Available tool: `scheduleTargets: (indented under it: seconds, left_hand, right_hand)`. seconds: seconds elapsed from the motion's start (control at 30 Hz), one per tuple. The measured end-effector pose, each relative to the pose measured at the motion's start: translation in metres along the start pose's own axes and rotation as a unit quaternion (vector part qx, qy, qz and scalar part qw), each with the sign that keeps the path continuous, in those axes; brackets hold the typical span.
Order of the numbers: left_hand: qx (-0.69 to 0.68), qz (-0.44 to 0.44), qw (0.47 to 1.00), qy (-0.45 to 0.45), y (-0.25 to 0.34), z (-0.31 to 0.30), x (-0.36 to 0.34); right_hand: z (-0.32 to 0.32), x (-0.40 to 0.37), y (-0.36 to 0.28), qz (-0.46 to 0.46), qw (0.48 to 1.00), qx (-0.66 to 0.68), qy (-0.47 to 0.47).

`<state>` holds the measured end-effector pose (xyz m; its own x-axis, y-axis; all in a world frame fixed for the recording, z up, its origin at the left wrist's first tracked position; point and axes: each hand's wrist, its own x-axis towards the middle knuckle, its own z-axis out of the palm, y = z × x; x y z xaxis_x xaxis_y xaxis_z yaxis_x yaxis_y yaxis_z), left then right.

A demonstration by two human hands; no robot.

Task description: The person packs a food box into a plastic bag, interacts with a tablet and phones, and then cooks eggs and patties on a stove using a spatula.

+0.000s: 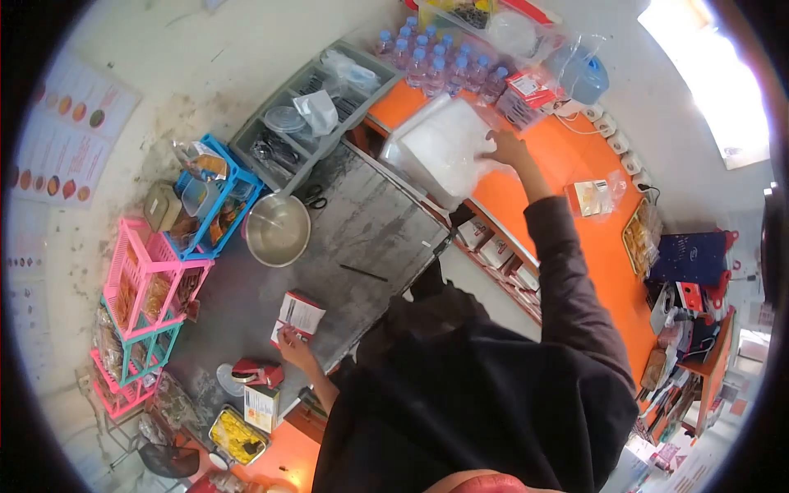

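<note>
Apart, left hand (296, 348) at carton (302, 314) edge, right hand (507, 149) by plastic (444, 146)

Gap between bowl (279, 232) and box (302, 314)

No legible text, blurred print on wall posters (70, 123), red-and-white box (302, 314)

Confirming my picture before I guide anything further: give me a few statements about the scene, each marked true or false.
1. The black scissors lie beside the metal bowl on the dark table. True.
2. The right hand is inside the metal bowl. False: the right hand is at the plastic-wrapped white stack.
3. The left hand is at the red-and-white carton. True.
4. The bottles have red caps. False: the bottles have blue caps.
</note>
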<state>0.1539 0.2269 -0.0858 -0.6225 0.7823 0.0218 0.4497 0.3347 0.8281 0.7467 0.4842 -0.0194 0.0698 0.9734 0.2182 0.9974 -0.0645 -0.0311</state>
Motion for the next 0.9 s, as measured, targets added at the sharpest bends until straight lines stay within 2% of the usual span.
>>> scheduleTargets:
  seconds: [0.07,0.13,0.17,0.23,0.3,0.37,0.4,0.43,0.47,0.5,0.53,0.57,0.6,0.67,0.7,0.73,0.77,0.8,0.83,0.87,0.9]
  left_hand:
    - [0.054,0.033,0.998,0.01,0.026,0.018,-0.013]
    - [-0.026,0.029,0.999,-0.025,0.054,0.06,-0.021]
    - [-0.062,0.011,0.997,-0.05,0.064,0.082,-0.025]
    - [-0.012,0.088,0.99,-0.109,0.12,0.119,-0.029]
    - [-0.048,0.106,0.968,-0.22,0.173,0.157,-0.036]
    - [-0.105,0.138,0.91,-0.376,0.233,0.194,-0.046]
    - [-0.164,0.111,0.864,-0.463,0.229,0.225,-0.051]
    - [-0.199,0.124,0.837,-0.495,0.262,0.238,-0.063]
    - [-0.232,0.137,0.807,-0.526,0.302,0.247,-0.073]
    - [-0.319,0.158,0.754,-0.552,0.327,0.26,-0.075]
    - [-0.361,0.167,0.725,-0.562,0.345,0.262,-0.074]
    - [-0.401,0.175,0.694,-0.572,0.363,0.265,-0.073]
    - [-0.427,0.167,0.645,-0.612,0.379,0.262,-0.07]
    - [-0.455,0.166,0.587,-0.649,0.401,0.26,-0.067]
    - [-0.505,0.175,0.521,-0.665,0.408,0.258,-0.063]
    - [-0.551,0.182,0.452,-0.677,0.423,0.25,-0.064]
    - [-0.567,0.087,0.46,-0.677,0.434,0.236,-0.071]
    - [-0.568,0.088,0.461,-0.676,0.432,0.235,-0.068]
    - [-0.412,0.07,0.576,-0.703,0.424,0.233,-0.061]
    - [-0.24,0.047,0.67,-0.701,0.416,0.234,-0.057]
    - [-0.307,0.081,0.641,-0.699,0.417,0.236,-0.057]
  right_hand:
    - [0.015,0.001,0.02,-0.021,0.987,0.012,-0.16]
    - [0.019,0.014,0.038,-0.065,0.967,0.058,-0.237]
    - [0.011,0.019,0.05,-0.093,0.97,0.091,-0.206]
    - [-0.049,0.026,0.045,-0.085,0.973,0.095,-0.193]
    - [-0.118,0.025,0.037,-0.095,0.973,0.141,-0.157]
    - [-0.187,0.024,0.033,-0.119,0.968,0.179,-0.132]
    - [-0.219,0.023,0.032,-0.158,0.916,0.314,-0.196]
    - [-0.239,0.021,0.034,-0.191,0.839,0.441,-0.256]
    - [-0.249,0.017,0.041,-0.19,0.838,0.443,-0.258]
    - [-0.255,0.012,0.05,-0.104,0.772,0.548,-0.305]
    - [-0.258,0.006,0.056,-0.014,0.687,0.639,-0.345]
    - [-0.259,-0.006,0.049,0.062,0.641,0.712,-0.281]
    - [-0.259,-0.016,0.047,0.064,0.64,0.713,-0.279]
    - [-0.25,-0.027,0.05,0.21,0.707,0.652,-0.178]
    - [-0.22,-0.03,0.075,0.174,0.706,0.643,-0.24]
    - [-0.229,-0.043,0.073,0.081,0.754,0.614,-0.218]
    - [-0.234,-0.053,0.071,0.024,0.775,0.594,-0.213]
    - [-0.233,-0.061,0.068,0.01,0.776,0.591,-0.22]
    - [-0.231,-0.068,0.067,0.001,0.775,0.59,-0.226]
    - [-0.23,-0.075,0.062,-0.009,0.775,0.588,-0.233]
    - [-0.228,-0.08,0.06,-0.014,0.771,0.591,-0.239]
